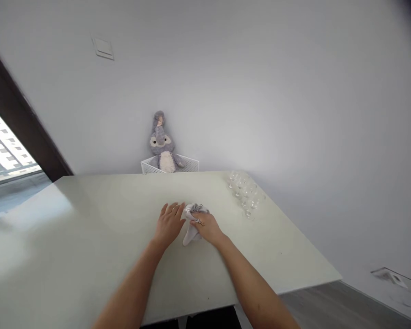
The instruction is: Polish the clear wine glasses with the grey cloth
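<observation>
A crumpled pale grey cloth [191, 234] lies on the light table [116, 256] near its middle. My right hand [207, 227] presses down on it, fingers closed around the bunched fabric, and part of the cloth hangs out toward me. Just left of the cloth, my left hand [170, 224] rests palm down on the tabletop with its fingers stretched out, holding nothing. Its thumb side is close to the cloth; whether they touch is too small to tell.
Several clear stemmed glasses [248, 194] stand at the table's back right. Behind the far edge, a grey plush toy [166, 161] sits in a white perforated basket [192, 165] by the wall. A dark-framed window is at the left.
</observation>
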{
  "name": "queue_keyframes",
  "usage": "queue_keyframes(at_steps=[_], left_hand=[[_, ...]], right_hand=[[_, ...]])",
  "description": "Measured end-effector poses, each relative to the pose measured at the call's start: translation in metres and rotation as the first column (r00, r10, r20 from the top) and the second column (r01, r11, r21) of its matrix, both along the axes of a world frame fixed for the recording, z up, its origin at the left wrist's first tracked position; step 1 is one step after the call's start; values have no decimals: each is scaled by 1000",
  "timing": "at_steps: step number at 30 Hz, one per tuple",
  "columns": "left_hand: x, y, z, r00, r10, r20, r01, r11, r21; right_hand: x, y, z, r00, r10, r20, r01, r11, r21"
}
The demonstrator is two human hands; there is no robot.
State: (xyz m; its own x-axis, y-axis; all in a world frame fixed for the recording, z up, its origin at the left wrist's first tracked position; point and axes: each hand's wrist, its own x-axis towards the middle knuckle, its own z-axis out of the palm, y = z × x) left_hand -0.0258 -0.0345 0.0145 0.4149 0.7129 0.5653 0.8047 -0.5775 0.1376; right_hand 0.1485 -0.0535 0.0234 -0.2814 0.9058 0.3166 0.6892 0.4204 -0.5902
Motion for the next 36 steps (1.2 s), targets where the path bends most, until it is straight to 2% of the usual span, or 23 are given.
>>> queue_keyframes(at_steps=[3,7,10,13,15,17,18,20,22,23,26,28,30,31,33,35,36], left_hand=[[-5,5,-1,995,-5,-99,-4,996,-91],[-10,4,3,993,15,-120,-36,985,-171],[-9,3,7,987,74,-144,-105,969,-222],[-9,2,8,973,171,-155,-211,930,-299],[-11,3,6,958,255,-129,-285,889,-359],[-13,5,3,947,307,-92,-318,859,-402],[-14,5,0,949,305,-74,-308,862,-402],[-12,6,-6,966,253,-52,-254,895,-365],[-8,5,-11,984,169,-49,-175,932,-316],[-5,4,-13,993,106,-52,-117,950,-291],[5,-1,-15,992,-106,-74,90,976,-197],[11,-5,-14,978,-187,-93,176,977,-123],[15,-9,-13,978,-192,-80,185,979,-89],[17,-11,-14,980,-186,-64,181,980,-87],[21,-12,-16,989,-147,-18,144,983,-113],[24,-12,-19,997,-59,40,65,985,-159],[26,-11,-21,997,-10,72,23,982,-186]], right_hand=[[5,2,-1,996,94,0,-94,995,-41],[14,8,-3,997,66,-38,-67,997,-28],[24,14,-4,999,-34,-21,33,999,-4],[31,16,-3,974,-222,-44,223,974,32],[31,13,-1,939,-337,-74,343,932,113],[25,7,2,935,-351,-56,354,906,232],[20,4,3,951,-307,-14,298,909,292],[7,-4,4,983,-152,107,104,926,363],[-4,-9,5,981,-6,196,-68,928,365],[-8,-10,6,978,26,207,-99,931,350],[-4,-5,6,997,-17,81,-4,968,253],[6,2,7,990,-81,-117,91,992,84],[17,9,7,909,-165,-382,113,981,-156],[21,12,6,825,-234,-514,102,957,-272],[21,17,3,579,-387,-718,65,899,-432],[12,18,-3,309,-484,-819,50,868,-495],[5,18,-6,203,-497,-844,41,865,-499]])
